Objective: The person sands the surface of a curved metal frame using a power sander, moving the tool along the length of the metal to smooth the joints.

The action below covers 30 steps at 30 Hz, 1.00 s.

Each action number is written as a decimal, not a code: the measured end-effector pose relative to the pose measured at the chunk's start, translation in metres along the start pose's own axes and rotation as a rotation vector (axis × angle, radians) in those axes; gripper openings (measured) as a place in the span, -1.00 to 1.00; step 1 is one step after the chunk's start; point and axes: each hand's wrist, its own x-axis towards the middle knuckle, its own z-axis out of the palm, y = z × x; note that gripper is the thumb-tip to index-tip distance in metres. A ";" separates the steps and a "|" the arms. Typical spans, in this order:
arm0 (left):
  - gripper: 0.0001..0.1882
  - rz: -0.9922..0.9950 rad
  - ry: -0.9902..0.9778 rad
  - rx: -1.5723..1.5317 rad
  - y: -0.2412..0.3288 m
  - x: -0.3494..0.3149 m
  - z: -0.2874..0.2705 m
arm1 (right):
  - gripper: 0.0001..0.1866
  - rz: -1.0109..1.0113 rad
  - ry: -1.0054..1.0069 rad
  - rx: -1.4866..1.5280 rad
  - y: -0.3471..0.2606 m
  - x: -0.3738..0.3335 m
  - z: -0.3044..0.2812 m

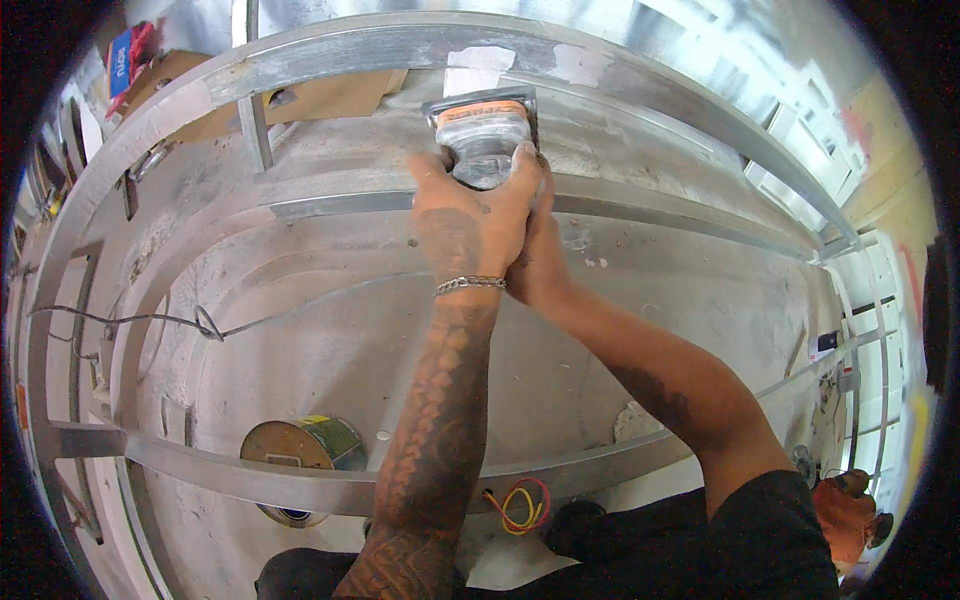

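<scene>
A dusty orange and grey power sander (485,135) with a flat dark base sits against the far metal bar of a large frame (370,52), just below a white filler patch (480,62). From behind, my left hand (470,215) closes round its body, a chain bracelet (470,284) on the wrist. Beside it, partly covered by the left, my right hand (538,240) also grips the sander at its right rear side. Most of the right fingers are hidden. A second whitish patch (582,65) marks the bar to the right.
A lower crossbar (340,204) runs under my hands, and a near rail (250,487) passes below my forearms. On the floor lie a round tin (290,445), a dark cable (150,319), flattened cardboard (330,95) and coiled red and yellow wires (522,505). An orange object (840,515) stands at lower right.
</scene>
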 end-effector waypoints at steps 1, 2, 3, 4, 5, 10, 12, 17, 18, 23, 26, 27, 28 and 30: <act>-0.22 0.003 -0.005 -0.010 0.004 -0.002 0.003 | 0.23 -0.001 0.006 -0.010 0.011 0.001 -0.001; -0.21 0.009 -0.023 -0.029 0.010 -0.005 0.006 | 0.23 -0.016 0.022 0.050 0.027 0.003 0.000; -0.20 0.011 -0.034 -0.037 0.010 -0.005 0.005 | 0.22 -0.029 0.031 0.121 0.029 0.004 0.003; -0.20 0.010 -0.032 -0.035 0.008 -0.006 0.007 | 0.22 -0.029 0.029 0.122 0.031 0.003 0.004; -0.19 0.028 -0.032 -0.041 0.005 -0.006 0.009 | 0.22 -0.070 0.062 0.126 0.034 0.002 0.004; -0.17 0.057 -0.037 -0.008 0.007 -0.008 0.012 | 0.23 -0.089 0.074 0.065 0.020 -0.005 -0.006; -0.17 0.060 -0.077 -0.012 0.007 -0.008 0.013 | 0.20 -0.240 0.154 0.039 0.018 -0.004 -0.010; -0.18 0.082 -0.084 -0.036 0.024 -0.015 0.023 | 0.07 0.012 0.117 0.405 0.061 -0.001 -0.021; -0.18 0.079 -0.090 -0.015 0.028 -0.016 0.023 | 0.02 0.153 0.080 0.696 0.075 0.003 -0.019; -0.18 0.047 -0.106 -0.003 0.023 -0.013 0.012 | -0.05 0.227 0.055 1.059 0.036 -0.001 -0.011; -0.19 0.052 -0.096 -0.014 0.012 -0.008 0.009 | -0.02 0.200 0.059 1.073 0.010 -0.002 -0.009; -0.20 0.068 -0.095 -0.026 0.013 -0.008 0.010 | 0.01 0.321 -0.031 1.574 -0.004 -0.003 -0.017; -0.20 0.070 -0.095 -0.030 0.015 -0.007 0.011 | 0.01 0.318 -0.032 1.571 0.007 -0.001 -0.015; -0.18 0.039 -0.123 -0.084 0.015 -0.006 0.010 | 0.09 0.032 0.120 0.334 0.033 0.002 -0.006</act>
